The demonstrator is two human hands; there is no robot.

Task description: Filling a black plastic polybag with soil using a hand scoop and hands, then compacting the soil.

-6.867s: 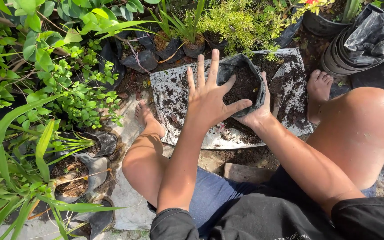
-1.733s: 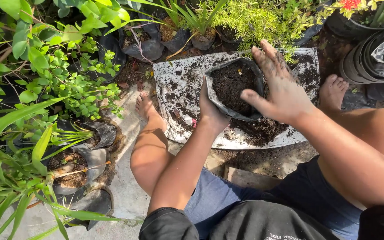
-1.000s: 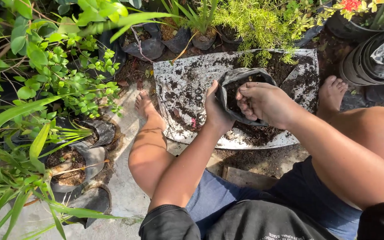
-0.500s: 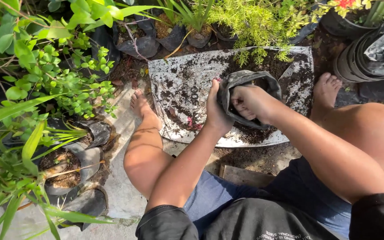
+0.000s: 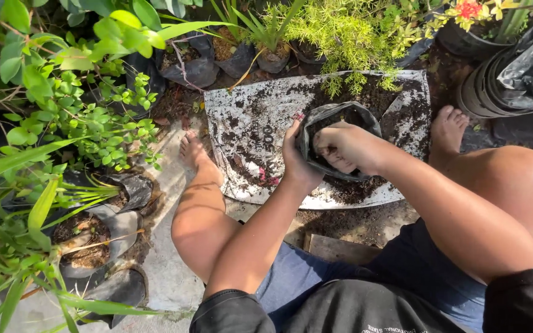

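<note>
We're outdoors in a garden corner, bright sun with hard shadows. Pale concrete ground (image 5: 168, 271) runs down the left, dark dirt further up. Leafy green shrubs (image 5: 63, 92) crowd the left side, feathery yellow-green foliage (image 5: 340, 31) along the top. Black plastic nursery bags with plants (image 5: 100, 231) sit at the lower left, stacked black pots (image 5: 488, 92) at the upper right.

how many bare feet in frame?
2. Left foot on the concrete, left of the soil-covered sheet. Right foot at the sheet's right edge, beside the stacked black pots. None seem hidden.
</note>
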